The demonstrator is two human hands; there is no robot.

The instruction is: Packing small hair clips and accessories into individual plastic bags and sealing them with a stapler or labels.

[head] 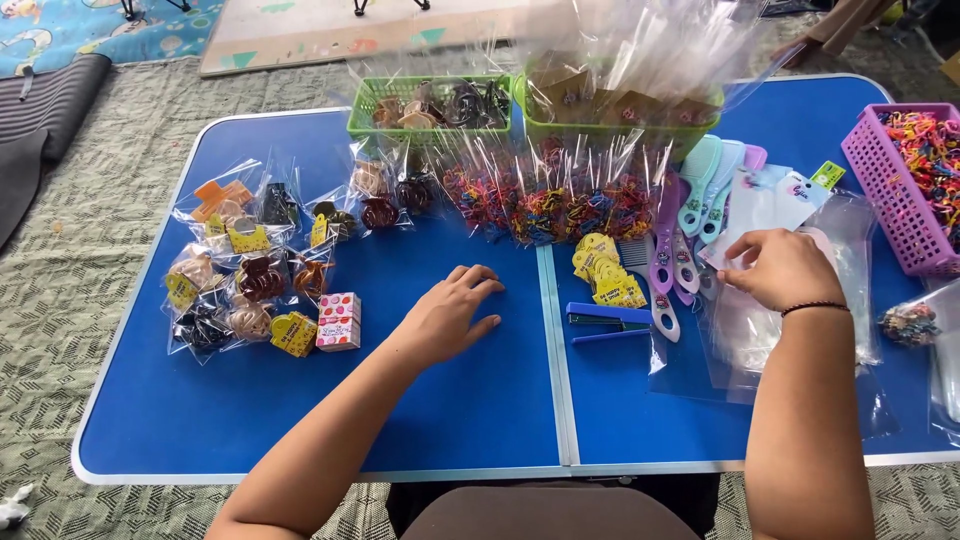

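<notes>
My left hand point(450, 312) rests flat on the blue folding table point(470, 420), fingers slightly spread, holding nothing. My right hand point(782, 268) pinches a clear plastic sleeve point(770, 205) with a white printed card inside, above a loose pile of empty clear bags point(740, 340). Pastel combs point(705, 185) and purple-handled pieces point(662, 270) lie just left of that hand. A blue stapler point(608, 322) and a stack of yellow tags point(605, 270) sit between my hands.
Bagged hair claws point(250, 270) and a small pink dotted box point(339, 321) cover the table's left. Bags of coloured elastics point(560, 205) lie at centre back, before two green baskets point(430, 105) point(620, 105). A pink basket point(905, 180) of elastics stands far right.
</notes>
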